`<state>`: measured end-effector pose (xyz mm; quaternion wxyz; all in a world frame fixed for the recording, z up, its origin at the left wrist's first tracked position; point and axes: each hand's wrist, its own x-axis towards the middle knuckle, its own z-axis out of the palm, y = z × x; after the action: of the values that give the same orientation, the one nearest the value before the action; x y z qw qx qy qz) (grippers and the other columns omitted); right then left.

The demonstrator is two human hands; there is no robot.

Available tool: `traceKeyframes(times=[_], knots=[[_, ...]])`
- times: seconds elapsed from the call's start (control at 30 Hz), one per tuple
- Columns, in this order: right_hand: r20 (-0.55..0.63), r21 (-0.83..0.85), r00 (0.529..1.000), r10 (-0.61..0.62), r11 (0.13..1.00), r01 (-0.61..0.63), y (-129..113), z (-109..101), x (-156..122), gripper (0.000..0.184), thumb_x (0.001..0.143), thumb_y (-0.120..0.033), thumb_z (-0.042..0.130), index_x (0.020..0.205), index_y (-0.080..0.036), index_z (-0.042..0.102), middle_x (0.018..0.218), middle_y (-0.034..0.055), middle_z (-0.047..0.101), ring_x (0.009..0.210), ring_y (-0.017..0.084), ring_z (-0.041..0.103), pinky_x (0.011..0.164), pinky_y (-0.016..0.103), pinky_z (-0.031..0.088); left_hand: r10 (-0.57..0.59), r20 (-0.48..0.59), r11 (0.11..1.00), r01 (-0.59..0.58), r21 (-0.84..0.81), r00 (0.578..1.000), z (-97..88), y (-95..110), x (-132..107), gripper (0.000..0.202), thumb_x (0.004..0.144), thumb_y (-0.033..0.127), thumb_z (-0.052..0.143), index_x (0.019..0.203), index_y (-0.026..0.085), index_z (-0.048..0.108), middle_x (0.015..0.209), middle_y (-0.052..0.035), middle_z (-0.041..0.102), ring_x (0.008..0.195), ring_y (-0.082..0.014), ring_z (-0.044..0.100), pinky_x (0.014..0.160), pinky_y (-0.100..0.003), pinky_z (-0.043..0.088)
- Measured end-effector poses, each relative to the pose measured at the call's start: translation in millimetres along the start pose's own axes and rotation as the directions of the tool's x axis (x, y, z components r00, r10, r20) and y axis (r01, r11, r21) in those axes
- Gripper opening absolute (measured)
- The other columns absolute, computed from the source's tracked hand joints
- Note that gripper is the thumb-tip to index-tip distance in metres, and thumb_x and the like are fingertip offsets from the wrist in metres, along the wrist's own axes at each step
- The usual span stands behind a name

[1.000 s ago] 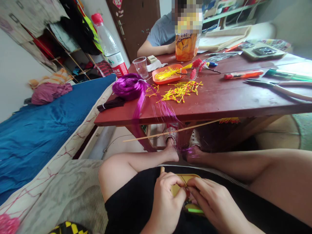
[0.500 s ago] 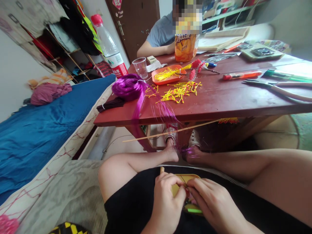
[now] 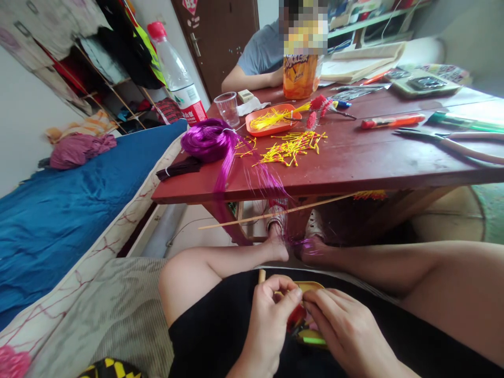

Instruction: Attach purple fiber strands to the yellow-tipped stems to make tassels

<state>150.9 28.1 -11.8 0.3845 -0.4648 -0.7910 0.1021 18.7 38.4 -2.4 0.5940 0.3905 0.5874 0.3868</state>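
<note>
Over my lap, my left hand [image 3: 273, 312] pinches thumb against index finger. My right hand [image 3: 340, 317] is closed beside it, its fingertips almost meeting the left ones. Whatever lies between the fingers is too small and covered to name. Beneath them sits a yellow tray [image 3: 311, 286], largely hidden by my hands. A dark red, shiny thing [image 3: 296, 317] and a bright green strip [image 3: 314, 340] show between the hands, along with bits of pink. A short wooden stick end [image 3: 262, 275] pokes up behind my left hand.
On the red table [image 3: 354, 163] lie purple strands [image 3: 208, 139], yellow red-tipped stems [image 3: 293, 147], an orange dish [image 3: 271, 130], pliers [image 3: 444, 137] and a cutter knife [image 3: 394, 121]. A thin wooden stick [image 3: 244, 220] juts out below its edge. A person [image 3: 255, 58] sits across.
My left thumb and index finger have lifted and turned toward the right fingertips. The dark red thing now shows more, and the thin dark strand between the fingers is no longer visible.
</note>
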Motion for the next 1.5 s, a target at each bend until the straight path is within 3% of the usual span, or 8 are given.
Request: traceKeyframes(times=[0.13,0.33,0.6,0.77,0.97,1.1,1.27,1.5], knots=[[-0.089,-0.057,0.995,-0.042,0.998,0.037,0,2,0,0.026,0.087,-0.006,0.033,0.078,-0.017,0.054,0.058,0.0007,0.064,0.049,0.012,0.061,0.056,0.022,0.05,0.035,-0.031,0.997,-0.037,-0.061,0.999,3.5,6,-5,0.012,0.064,0.017,0.062,0.055,0.015,0.054,0.07,0.0001,0.052,0.064,-0.0112,0.043,0.061,-0.022,0.035],[-0.145,-0.085,0.983,-0.11,0.991,0.099,2,5,0,0.023,0.085,-0.003,0.034,0.083,-0.014,0.055,0.064,0.0034,0.067,0.054,0.013,0.064,0.068,0.025,0.05,-0.119,0.041,0.95,0.125,-0.288,0.992,1.8,8,-7,0.007,0.06,0.013,0.061,0.055,0.014,0.057,0.066,0.0018,0.053,0.059,-0.0091,0.046,0.058,-0.02,0.037],[-0.124,-0.026,0.98,-0.153,0.988,0.151,7,4,-4,0.021,0.086,-0.003,0.036,0.086,-0.015,0.054,0.067,0.0024,0.069,0.055,0.012,0.064,0.072,0.027,0.05,-0.261,0.124,0.869,0.289,-0.402,0.957,-0.7,7,-6,0.008,0.056,0.012,0.065,0.058,0.014,0.058,0.058,0.0014,0.058,0.055,-0.0103,0.051,0.059,-0.022,0.04],[-0.047,0.065,0.973,-0.227,0.971,0.23,11,2,-5,0.022,0.086,-0.003,0.036,0.092,-0.013,0.054,0.068,0.0021,0.067,0.06,0.011,0.064,0.076,0.027,0.048,-0.253,0.132,0.919,0.281,-0.278,0.958,-8.1,6,-2,0.012,0.06,0.017,0.068,0.063,0.013,0.058,0.055,0.0026,0.056,0.054,-0.0084,0.047,0.056,-0.02,0.036],[-0.032,0.069,0.971,-0.238,0.969,0.239,13,2,-9,0.021,0.088,-0.004,0.035,0.091,-0.012,0.054,0.068,0.0024,0.066,0.06,0.011,0.064,0.075,0.028,0.047,-0.238,0.283,0.9,0.32,-0.296,0.929,-10.3,4,-1,0.02,0.067,0.025,0.069,0.076,0.014,0.055,0.058,0.0,0.061,0.054,-0.0096,0.051,0.057,-0.02,0.034],[-0.048,0.06,0.966,-0.254,0.965,0.256,13,2,-9,0.021,0.089,-0.004,0.034,0.093,-0.011,0.054,0.067,0.0024,0.066,0.06,0.011,0.064,0.077,0.028,0.047,-0.258,0.27,0.884,0.34,-0.321,0.928,-11.6,-1,-2,0.023,0.067,0.03,0.07,0.076,0.012,0.059,0.06,-0.0001,0.061,0.055,-0.0088,0.05,0.058,-0.021,0.035],[-0.056,0.049,0.964,-0.26,0.964,0.263,12,0,-9,0.023,0.09,-0.005,0.033,0.091,-0.014,0.054,0.066,0.0017,0.067,0.057,0.011,0.064,0.076,0.028,0.049,-0.239,0.217,0.94,0.282,-0.193,0.946,-11.9,2,-4,0.029,0.069,0.042,0.064,0.065,0.013,0.059,0.058,-0.0005,0.06,0.058,-0.0116,0.051,0.06,-0.023,0.037],[0.066,0.065,0.957,-0.283,0.958,0.279,12,-1,-12,0.027,0.089,-0.006,0.031,0.092,-0.015,0.056,0.064,0.0016,0.065,0.057,0.014,0.064,0.078,0.03,0.049,-0.212,0.245,0.977,0.2,0.07,0.946,-9.2,11,1,0.01,0.062,0.015,0.051,0.052,0.016,0.052,0.049,0.0033,0.049,0.051,-0.0114,0.043,0.056,-0.024,0.033]])
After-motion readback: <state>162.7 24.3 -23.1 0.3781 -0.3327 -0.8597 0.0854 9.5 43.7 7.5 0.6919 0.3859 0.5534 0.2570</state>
